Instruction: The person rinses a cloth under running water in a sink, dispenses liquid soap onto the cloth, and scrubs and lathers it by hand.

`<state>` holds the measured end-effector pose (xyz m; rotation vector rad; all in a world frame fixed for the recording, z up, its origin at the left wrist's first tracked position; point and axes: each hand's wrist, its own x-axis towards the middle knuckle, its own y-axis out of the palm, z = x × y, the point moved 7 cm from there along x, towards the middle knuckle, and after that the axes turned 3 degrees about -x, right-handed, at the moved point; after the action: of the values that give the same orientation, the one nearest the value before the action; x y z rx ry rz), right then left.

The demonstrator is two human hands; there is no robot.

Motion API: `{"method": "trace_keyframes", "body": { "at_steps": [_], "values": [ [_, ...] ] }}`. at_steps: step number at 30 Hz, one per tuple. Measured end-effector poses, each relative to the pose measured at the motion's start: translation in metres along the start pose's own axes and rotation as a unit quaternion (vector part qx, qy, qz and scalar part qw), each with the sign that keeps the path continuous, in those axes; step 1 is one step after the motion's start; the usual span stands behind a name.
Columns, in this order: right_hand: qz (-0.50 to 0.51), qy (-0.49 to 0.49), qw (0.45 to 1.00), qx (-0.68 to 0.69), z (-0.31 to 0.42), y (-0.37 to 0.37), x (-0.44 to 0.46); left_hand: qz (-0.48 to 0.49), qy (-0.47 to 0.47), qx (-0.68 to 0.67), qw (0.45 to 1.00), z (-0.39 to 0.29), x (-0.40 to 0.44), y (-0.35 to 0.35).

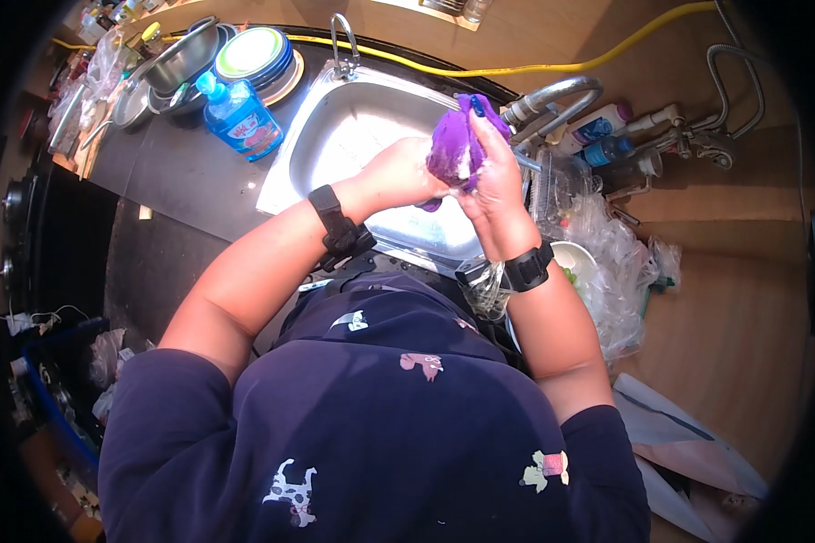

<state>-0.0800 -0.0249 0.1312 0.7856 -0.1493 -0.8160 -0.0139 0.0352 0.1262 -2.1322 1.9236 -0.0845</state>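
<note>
A crumpled purple cloth [450, 145] with a white, foam-like patch is held up over the right part of the steel sink [335, 118]. My left hand [409, 170] is closed on its left side, and most of the fingers are hidden behind the cloth. From the right, my right hand [495, 185] grips the same cloth, its thumb pointing up along the edge. Both hands are close together above the basin. Behind them, a curved metal faucet [566, 89] reaches in at the right, partly covered by the cloth.
On the dark counter left of the sink stand a blue dish soap bottle [242, 118], stacked plates [250, 52] and metal pots [183, 61]. A small tap [342, 50] rises at the back rim. Clear plastic bags [614, 271], a white bowl [575, 258] and bottles [598, 127] crowd the right.
</note>
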Motion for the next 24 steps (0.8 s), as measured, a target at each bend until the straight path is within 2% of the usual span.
{"method": "trace_keyframes", "body": {
  "at_steps": [1, 4, 5, 9, 10, 12, 13, 14, 16, 17, 18, 20, 21, 22, 24],
  "values": [
    [-0.010, -0.006, 1.000, 0.015, 0.001, -0.001, 0.001, 0.000, 0.000, 0.015, 1.000, 0.003, 0.003, -0.001],
    [-0.002, 0.006, 0.998, 0.069, 0.004, -0.005, 0.003, -0.112, 0.112, 0.085, 0.984, 0.012, 0.010, -0.021],
    [-0.007, 0.005, 0.996, 0.088, 0.005, -0.005, 0.004, -0.151, 0.108, 0.130, 0.974, 0.018, 0.011, -0.028],
    [0.024, 0.018, 0.993, 0.115, 0.005, -0.005, 0.002, -0.024, 0.005, -0.050, 0.998, 0.041, 0.014, -0.029],
    [0.035, 0.021, 0.992, 0.116, 0.005, -0.003, 0.001, 0.011, -0.040, -0.161, 0.986, 0.042, 0.010, -0.026],
    [0.057, 0.031, 0.992, 0.103, 0.008, 0.001, 0.000, 0.079, -0.127, -0.373, 0.916, 0.037, -0.001, -0.017],
    [0.067, 0.036, 0.992, 0.097, 0.009, 0.002, -0.001, 0.101, -0.123, -0.426, 0.890, 0.044, 0.005, -0.017],
    [0.065, 0.023, 0.996, 0.047, 0.012, -0.001, -0.001, 0.109, -0.105, -0.510, 0.847, 0.039, 0.005, -0.017],
    [0.062, -0.004, 0.997, -0.055, 0.018, -0.009, -0.001, 0.087, -0.134, -0.624, 0.765, 0.043, 0.003, -0.023],
    [0.060, -0.018, 0.992, -0.105, 0.020, -0.011, -0.001, 0.121, -0.096, -0.651, 0.744, 0.035, 0.000, -0.027],
    [0.067, -0.084, 0.985, -0.136, 0.023, -0.001, -0.004, 0.155, -0.088, -0.668, 0.722, 0.029, -0.004, -0.028],
    [0.092, -0.109, 0.955, -0.260, 0.020, 0.000, -0.005, 0.221, -0.073, -0.700, 0.675, 0.013, -0.012, -0.028],
    [0.118, -0.114, 0.931, -0.325, 0.020, 0.006, -0.010, 0.233, -0.065, -0.675, 0.697, 0.003, -0.017, -0.026],
    [0.132, -0.091, 0.924, -0.346, 0.012, 0.006, -0.013, 0.245, -0.069, -0.660, 0.707, 0.006, -0.016, -0.025],
    [0.151, -0.113, 0.900, -0.392, 0.013, 0.015, -0.016, 0.267, -0.077, -0.629, 0.726, 0.014, -0.014, -0.023]
  ]
}}
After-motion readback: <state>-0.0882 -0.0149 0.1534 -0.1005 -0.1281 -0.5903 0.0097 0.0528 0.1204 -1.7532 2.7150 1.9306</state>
